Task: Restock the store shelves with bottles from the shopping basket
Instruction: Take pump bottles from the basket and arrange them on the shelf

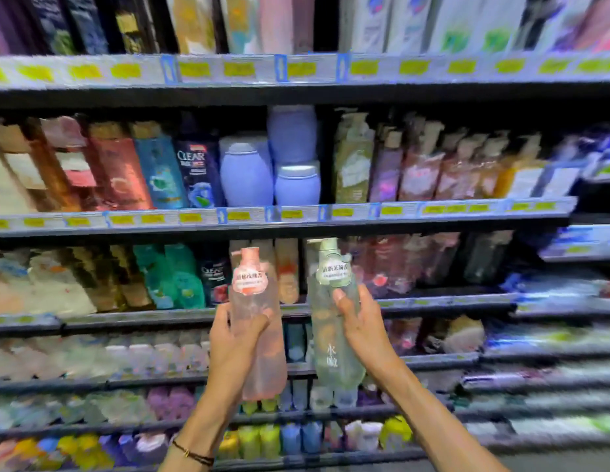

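Note:
My left hand (233,349) grips a clear pink pump bottle (259,301) with a pink label, held upright in front of the shelves. My right hand (360,330) grips a clear pale-green pump bottle (332,356) with a green label, also upright and level with the pink one. Both bottles hang in the air in front of the third shelf (433,303), where similar pink bottles (286,267) stand behind them. The shopping basket is not in view.
Store shelves fill the view, packed with shampoo bottles. Lilac tubs (245,172) and a dark Clear bottle (198,172) stand on the second shelf (296,214). Lower shelves hold small colourful bottles (269,441). Another shelf unit (576,301) juts out at the right.

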